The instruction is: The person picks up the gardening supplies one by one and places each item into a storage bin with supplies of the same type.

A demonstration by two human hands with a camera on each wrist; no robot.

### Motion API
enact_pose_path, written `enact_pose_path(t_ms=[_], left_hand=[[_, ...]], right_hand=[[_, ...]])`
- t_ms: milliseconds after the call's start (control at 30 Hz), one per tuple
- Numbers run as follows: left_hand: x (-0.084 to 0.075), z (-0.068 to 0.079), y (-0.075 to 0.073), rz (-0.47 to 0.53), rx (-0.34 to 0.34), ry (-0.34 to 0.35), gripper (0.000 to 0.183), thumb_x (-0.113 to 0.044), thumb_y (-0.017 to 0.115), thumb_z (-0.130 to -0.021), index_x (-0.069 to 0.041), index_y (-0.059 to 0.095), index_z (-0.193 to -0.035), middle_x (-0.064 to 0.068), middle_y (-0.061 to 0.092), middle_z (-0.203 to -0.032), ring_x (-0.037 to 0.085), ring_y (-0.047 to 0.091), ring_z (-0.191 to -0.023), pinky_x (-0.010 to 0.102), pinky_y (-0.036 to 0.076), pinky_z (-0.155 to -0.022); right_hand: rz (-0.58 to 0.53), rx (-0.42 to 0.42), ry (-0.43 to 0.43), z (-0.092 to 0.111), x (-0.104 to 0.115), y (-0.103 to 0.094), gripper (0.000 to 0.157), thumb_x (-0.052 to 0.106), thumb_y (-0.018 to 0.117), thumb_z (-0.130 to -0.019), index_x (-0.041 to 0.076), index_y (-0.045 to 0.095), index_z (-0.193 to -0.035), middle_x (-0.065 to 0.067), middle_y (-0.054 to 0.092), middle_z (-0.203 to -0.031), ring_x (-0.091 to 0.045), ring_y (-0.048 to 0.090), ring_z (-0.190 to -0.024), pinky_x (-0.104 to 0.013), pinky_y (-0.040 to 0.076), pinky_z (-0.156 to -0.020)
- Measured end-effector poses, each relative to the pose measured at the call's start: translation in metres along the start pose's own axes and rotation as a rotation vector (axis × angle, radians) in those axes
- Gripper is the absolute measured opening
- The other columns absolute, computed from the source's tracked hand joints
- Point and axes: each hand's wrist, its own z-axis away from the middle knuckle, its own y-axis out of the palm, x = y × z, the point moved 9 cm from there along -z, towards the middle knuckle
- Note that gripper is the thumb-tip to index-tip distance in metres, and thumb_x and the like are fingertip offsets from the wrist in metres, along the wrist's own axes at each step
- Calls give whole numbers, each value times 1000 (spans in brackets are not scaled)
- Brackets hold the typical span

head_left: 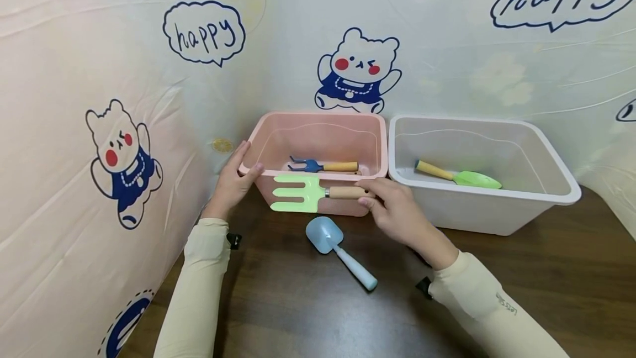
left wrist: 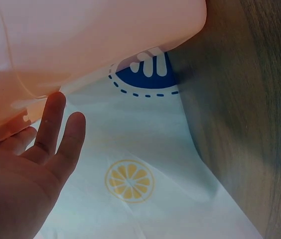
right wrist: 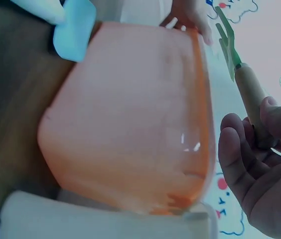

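Note:
In the head view, my right hand (head_left: 397, 211) grips the wooden handle of a green hand fork (head_left: 308, 193), its tines pointing left, in front of the pink bin's near rim. The right wrist view shows the fork's handle (right wrist: 250, 94) between thumb and fingers. My left hand (head_left: 231, 181) rests at the left rim of the pink bin (head_left: 318, 117), fingers at its edge; in the left wrist view the fingers (left wrist: 51, 124) lie along its outside. Inside that bin lies a blue cultivator (head_left: 323, 166) with a yellow handle. A light blue trowel (head_left: 343, 250) lies on the table before it.
A white bin (head_left: 477, 211) stands right beside the pink one, holding a green trowel (head_left: 477, 179) with a yellow handle. Both bins sit on the dark wooden table (head_left: 278, 303). A printed cloth (head_left: 288, 32) hangs behind and at the left.

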Motion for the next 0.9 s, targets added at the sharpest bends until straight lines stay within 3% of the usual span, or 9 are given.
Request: enact_pose_path(t_ms=[100,300,400,700,900], left_hand=[[1,1,0,0,2,-4,78,-36,70,-97,-13,31,-160,5,22,-166,24,17,-151,47,17,-120],[4,0,0,21,1,-10,77,-32,70,-97,-15,31,-160,2,22,-166,22,16,-151,45,17,-120],[5,0,-1,28,2,-6,77,-32,70,-97,-15,31,-160,2,22,-166,23,16,-151,45,17,-119],[1,0,0,8,-4,-3,80,-39,71,-96,-14,31,-160,8,22,-166,25,17,-151,47,18,-119],[-2,0,1,3,-2,-11,76,-31,70,-97,-13,32,-160,6,22,-166,25,17,-151,48,18,-119]], right_hand=[[3,-13,-6,-6,-1,-9,29,4,74,-91,-2,71,-119,-14,71,-112,-27,67,-97,-46,53,-84],[49,-23,-4,-21,-5,-20,27,7,72,-93,2,72,-119,-8,70,-98,-21,56,-76,-38,45,-69],[74,-33,8,-29,-10,-23,23,8,71,-94,1,72,-115,-9,69,-94,-21,56,-76,-39,46,-68],[117,21,112,-50,-26,-20,24,12,68,-97,2,70,-118,-11,66,-95,-25,53,-78,-39,44,-68],[132,66,178,-60,-35,-13,24,15,64,-100,7,69,-122,-10,66,-102,-26,55,-84,-40,44,-73]])
